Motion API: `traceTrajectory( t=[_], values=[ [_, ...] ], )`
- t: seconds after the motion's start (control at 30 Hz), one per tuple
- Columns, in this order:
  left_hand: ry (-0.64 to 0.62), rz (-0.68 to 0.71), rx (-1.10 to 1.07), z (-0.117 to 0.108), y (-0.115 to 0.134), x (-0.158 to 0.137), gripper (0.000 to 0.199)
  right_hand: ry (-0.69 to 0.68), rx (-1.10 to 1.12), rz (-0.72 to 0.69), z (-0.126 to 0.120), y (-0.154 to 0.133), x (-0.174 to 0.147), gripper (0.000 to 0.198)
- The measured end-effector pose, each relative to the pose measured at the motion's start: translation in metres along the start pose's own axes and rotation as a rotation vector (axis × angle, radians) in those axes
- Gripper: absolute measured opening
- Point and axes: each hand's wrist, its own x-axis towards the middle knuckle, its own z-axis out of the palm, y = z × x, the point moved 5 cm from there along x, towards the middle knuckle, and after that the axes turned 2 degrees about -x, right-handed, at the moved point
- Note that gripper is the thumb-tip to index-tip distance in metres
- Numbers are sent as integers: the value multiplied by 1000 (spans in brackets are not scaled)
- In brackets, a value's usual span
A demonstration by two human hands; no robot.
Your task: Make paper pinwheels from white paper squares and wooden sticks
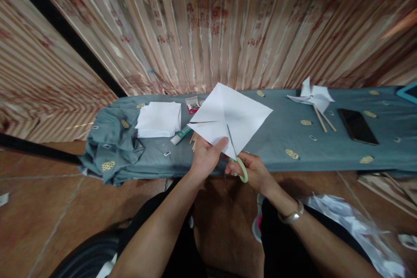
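My left hand (207, 154) grips a square white sheet of paper (244, 108) by its near side, thumb on top. Slits run in from two of its corners, one at the left and one at the near corner. In my right hand (256, 173) is a pair of scissors (242, 169) with light green handles. Their blades lie at the near slit and are partly hidden by the paper. Left of the sheet lie a stack of white paper (159, 118), a green and white glue stick (180, 134), and a small open red box (193, 106) of small metal pieces.
Wooden sticks (194, 141) stick out from under the sheet. To the right are a white paper pinwheel (314, 96) on sticks and a black phone (357, 126). A green cloth (273, 147) covers the bench, with a curtain (202, 21) behind. A plastic bag (348, 221) of paper sits on the floor.
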Motion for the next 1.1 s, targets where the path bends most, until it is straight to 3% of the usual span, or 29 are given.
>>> traceTrajectory(
  t=[0.8,1.1],
  values=[
    [-28,-5,-62,5,5,-2,15,0,105,51,4,-3,1,41],
    [51,3,-127,-7,-2,9,35,-131,96,64,7,8,-1,49]
  ],
)
